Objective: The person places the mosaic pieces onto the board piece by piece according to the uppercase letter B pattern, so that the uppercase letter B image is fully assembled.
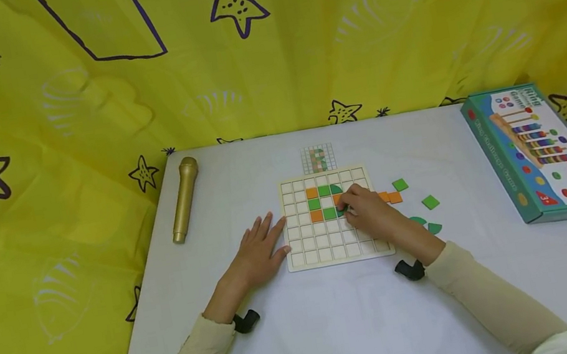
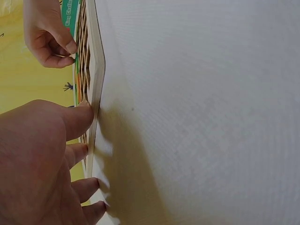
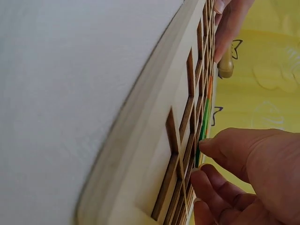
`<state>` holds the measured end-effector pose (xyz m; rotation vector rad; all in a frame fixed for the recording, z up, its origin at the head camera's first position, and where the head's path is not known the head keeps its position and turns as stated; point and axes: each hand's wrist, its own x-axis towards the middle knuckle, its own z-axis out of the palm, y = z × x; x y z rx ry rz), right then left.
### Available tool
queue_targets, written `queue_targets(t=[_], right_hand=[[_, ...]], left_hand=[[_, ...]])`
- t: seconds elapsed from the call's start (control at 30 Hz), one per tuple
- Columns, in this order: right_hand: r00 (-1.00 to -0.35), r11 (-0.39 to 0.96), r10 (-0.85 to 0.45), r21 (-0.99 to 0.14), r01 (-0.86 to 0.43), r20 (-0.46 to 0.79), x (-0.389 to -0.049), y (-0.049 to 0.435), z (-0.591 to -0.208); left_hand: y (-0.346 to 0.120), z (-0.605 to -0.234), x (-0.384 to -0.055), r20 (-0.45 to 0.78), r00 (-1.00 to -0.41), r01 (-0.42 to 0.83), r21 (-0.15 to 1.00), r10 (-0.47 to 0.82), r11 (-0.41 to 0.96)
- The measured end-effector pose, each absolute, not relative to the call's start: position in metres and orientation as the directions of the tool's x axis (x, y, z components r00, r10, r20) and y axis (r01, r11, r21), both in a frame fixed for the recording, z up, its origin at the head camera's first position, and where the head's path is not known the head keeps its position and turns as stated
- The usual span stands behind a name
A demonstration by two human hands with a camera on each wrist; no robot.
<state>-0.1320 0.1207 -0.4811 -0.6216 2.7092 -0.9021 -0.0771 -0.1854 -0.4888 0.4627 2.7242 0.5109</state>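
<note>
Tile (image 3: 197, 157) looks light and stiff, so edges are your best hold; your right hand (image 1: 372, 212) pinches it, left hand (image 1: 259, 254) spread, touching the board (image 1: 336, 238).

Head view: high, on near-edge side of counter (image 1: 310, 330), facing forward and down; farthest off, takes in far edge and curtain (image 1: 293, 68). Left wrist: low, close by left fingers (image 2: 86, 189), rolled sideways, facing across board (image 2: 96, 65) to right fingers (image 2: 60, 61) and box (image 2: 70, 14). Right wrist: likewise low, close, rolled; faces across board to left fingers and microphone (image 3: 226, 68). Wrist views share board and both sets of fingers, from opposite sides; head view covers all from above.
</note>
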Motion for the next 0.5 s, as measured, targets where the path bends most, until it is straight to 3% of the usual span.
queue_targets(t=[0.5], right_hand=[[-0.938, 0.78, -0.321, -0.597, -0.186, -0.128, -0.139, 0.184, -0.463]], left_hand=[[-0.186, -0.489, -0.077, -0.251, -0.892, 0.258, 0.399, 0.375, 0.88]])
